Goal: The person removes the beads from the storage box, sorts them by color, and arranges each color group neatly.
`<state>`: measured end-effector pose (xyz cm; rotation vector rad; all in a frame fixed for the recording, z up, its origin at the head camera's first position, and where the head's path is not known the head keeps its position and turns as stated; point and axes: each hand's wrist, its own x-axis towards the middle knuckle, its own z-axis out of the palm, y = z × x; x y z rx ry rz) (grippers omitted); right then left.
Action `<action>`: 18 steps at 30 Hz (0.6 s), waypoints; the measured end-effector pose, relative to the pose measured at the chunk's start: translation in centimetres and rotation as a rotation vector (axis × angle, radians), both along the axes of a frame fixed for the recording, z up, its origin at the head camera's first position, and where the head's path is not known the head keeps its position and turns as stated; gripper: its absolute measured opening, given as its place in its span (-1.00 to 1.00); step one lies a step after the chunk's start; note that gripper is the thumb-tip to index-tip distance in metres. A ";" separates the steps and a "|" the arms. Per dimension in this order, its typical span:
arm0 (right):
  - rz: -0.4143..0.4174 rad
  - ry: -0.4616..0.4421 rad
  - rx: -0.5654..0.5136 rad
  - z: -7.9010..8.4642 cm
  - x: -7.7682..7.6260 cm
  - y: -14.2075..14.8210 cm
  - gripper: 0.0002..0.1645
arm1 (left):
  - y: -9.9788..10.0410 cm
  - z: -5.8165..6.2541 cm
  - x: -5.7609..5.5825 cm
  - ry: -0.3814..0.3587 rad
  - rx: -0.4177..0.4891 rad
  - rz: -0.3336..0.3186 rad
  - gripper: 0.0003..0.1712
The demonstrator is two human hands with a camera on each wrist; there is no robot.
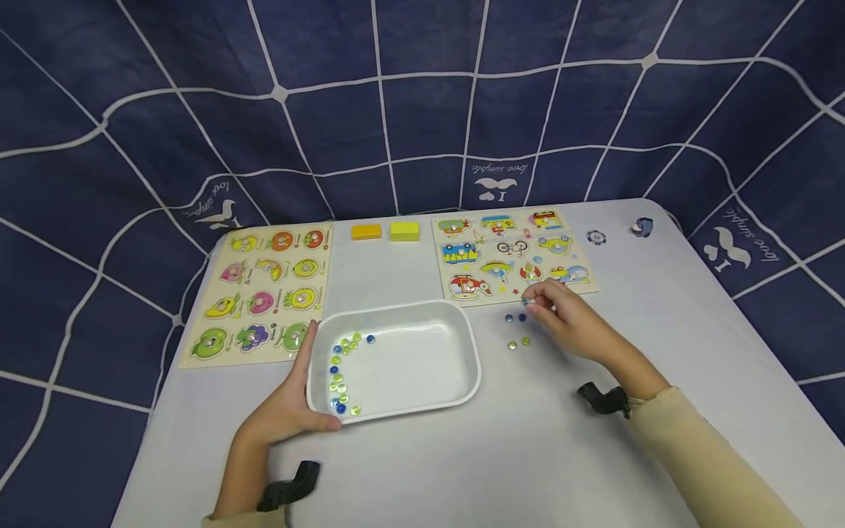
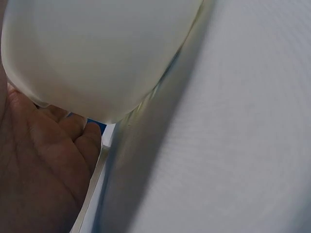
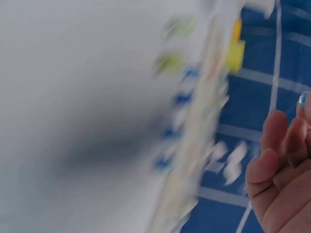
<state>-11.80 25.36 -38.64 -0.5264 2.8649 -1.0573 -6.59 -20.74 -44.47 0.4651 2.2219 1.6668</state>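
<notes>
My left hand (image 1: 284, 407) grips the left end of a white tray (image 1: 472, 359), thumb at the near corner and fingers along the far side. Several green and blue glass beads (image 1: 338, 378) lie gathered along the tray's left side. In the left wrist view the fingers (image 2: 87, 141) curl behind the tray wall (image 2: 97, 73). To the right of the tray, my right hand (image 1: 571, 323) pinches a light blue glass bead (image 3: 302, 100) between its fingertips. Below that hand, two green beads (image 1: 512, 345) and blue beads (image 1: 509, 318) lie on the table.
A fruit puzzle board (image 1: 317, 286) lies left of the tray, and a vehicle puzzle board (image 1: 429, 253) behind it to the right. Orange (image 1: 366, 232) and yellow blocks (image 1: 405, 232) lie at the back edge. A poker chip (image 1: 596, 237) and a small dark blue figure (image 1: 642, 226) are at the back right.
</notes>
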 end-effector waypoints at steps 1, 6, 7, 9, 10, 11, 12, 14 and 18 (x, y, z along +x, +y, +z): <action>-0.025 -0.016 0.016 -0.5 -0.1 1.0 -0.75 | 0.0 0.0 0.0 -0.001 0.000 0.001 0.70; -0.130 -0.121 0.136 -2.2 -0.9 5.0 -0.72 | 0.1 0.0 0.0 -0.017 0.009 0.004 0.70; -0.144 -0.139 0.158 -2.4 -1.0 5.5 -0.72 | 0.1 0.0 0.0 -0.021 0.012 0.003 0.69; -0.161 -0.173 0.189 -2.7 -1.2 6.1 -0.72 | 0.1 0.1 0.1 -0.028 0.017 0.003 0.69; -0.168 -0.188 0.205 -2.9 -1.3 6.4 -0.73 | 0.1 0.1 0.1 -0.031 0.018 0.004 0.69; -0.171 -0.200 0.219 -3.1 -1.4 6.6 -0.75 | 0.1 0.1 0.1 -0.034 0.019 0.004 0.69; -0.169 -0.210 0.226 -3.2 -1.5 6.7 -0.75 | 0.1 0.1 0.1 -0.035 0.018 0.005 0.69; -0.164 -0.226 0.239 -3.5 -1.7 6.9 -0.77 | 0.1 0.1 0.1 -0.038 0.019 0.006 0.68; -0.153 -0.240 0.263 -3.9 -1.9 6.9 -0.79 | 0.1 0.0 0.1 -0.042 0.025 0.004 0.68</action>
